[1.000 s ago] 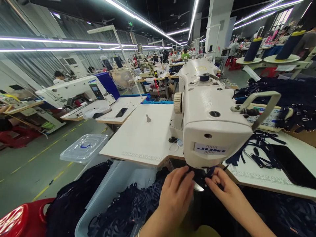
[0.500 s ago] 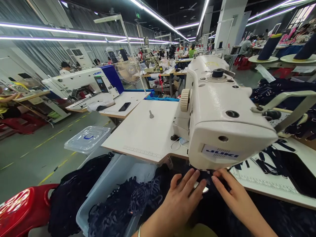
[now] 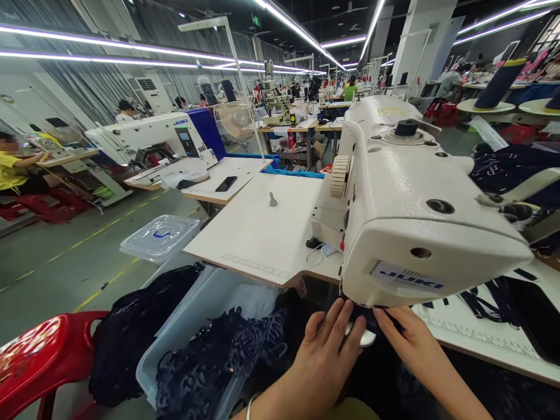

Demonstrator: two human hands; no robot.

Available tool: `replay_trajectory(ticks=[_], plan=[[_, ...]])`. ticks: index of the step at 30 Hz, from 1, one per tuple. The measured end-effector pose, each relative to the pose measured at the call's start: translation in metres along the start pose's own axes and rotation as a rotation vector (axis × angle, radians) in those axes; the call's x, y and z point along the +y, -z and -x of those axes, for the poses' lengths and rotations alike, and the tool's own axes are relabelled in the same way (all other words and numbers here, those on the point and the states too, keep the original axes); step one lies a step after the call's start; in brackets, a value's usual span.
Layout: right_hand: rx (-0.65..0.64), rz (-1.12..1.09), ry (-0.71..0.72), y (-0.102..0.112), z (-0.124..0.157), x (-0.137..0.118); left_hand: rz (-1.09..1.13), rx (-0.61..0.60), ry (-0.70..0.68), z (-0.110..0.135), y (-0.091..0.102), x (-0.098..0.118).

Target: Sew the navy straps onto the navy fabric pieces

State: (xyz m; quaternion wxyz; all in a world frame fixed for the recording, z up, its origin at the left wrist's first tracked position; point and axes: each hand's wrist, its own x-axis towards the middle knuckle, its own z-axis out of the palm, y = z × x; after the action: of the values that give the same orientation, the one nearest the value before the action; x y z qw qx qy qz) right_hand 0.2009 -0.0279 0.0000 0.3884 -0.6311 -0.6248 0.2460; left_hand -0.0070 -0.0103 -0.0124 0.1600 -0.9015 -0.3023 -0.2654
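A white JUKI sewing machine [image 3: 420, 233] stands in front of me, its head hiding the needle area. My left hand [image 3: 326, 353] lies with outstretched fingers on dark navy fabric [image 3: 370, 319] beneath the machine head, palm down. A small white rounded part [image 3: 365, 336] shows under its fingertips. Close by on the right, my right hand [image 3: 409, 332] has its thumb against the same fabric, with fingers bent and partly hidden by the head. It appears to pinch the fabric's edge. Most of the fabric is out of sight.
Left of my hands is a translucent bin [image 3: 149, 373] of navy straps [image 3: 210, 356]. A red stool [image 3: 48, 356] stands farther left. The white tabletop [image 3: 249, 227] holds a small grey metal piece [image 3: 273, 200]. A black phone [image 3: 536, 318] and navy strips [image 3: 492, 300] lie right.
My view has shifted, so the machine head appears larger and farther right. Both hands stay at the fabric under it, the left still flat, the right slightly more hidden.
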Motion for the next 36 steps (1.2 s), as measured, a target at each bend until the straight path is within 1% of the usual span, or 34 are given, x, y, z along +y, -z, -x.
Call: replay_trajectory(ticks=[5, 11, 16, 24, 27, 31, 36], plan=[[0.012, 0.009, -0.049, -0.002, -0.002, 0.0, 0.007, 0.0, -0.006, 0.001, 0.001, 0.001], [-0.025, 0.016, -0.124, -0.002, -0.001, 0.002, 0.011, 0.003, -0.01, -0.002, 0.003, 0.0], [0.004, 0.013, -0.105, -0.002, 0.0, -0.001, 0.001, 0.045, -0.01, -0.003, 0.004, 0.001], [0.029, 0.033, -0.055, -0.003, 0.001, 0.004, 0.006, 0.042, -0.006, -0.002, 0.002, 0.001], [0.016, 0.049, -0.029, -0.004, 0.002, 0.007, 0.008, 0.048, 0.028, -0.002, 0.002, 0.001], [0.022, 0.073, -0.032, -0.006, 0.001, 0.009, 0.015, 0.079, 0.067, -0.003, 0.001, 0.002], [0.046, 0.023, -0.062, -0.008, 0.003, 0.011, 0.033, 0.097, 0.105, -0.004, 0.003, 0.002]])
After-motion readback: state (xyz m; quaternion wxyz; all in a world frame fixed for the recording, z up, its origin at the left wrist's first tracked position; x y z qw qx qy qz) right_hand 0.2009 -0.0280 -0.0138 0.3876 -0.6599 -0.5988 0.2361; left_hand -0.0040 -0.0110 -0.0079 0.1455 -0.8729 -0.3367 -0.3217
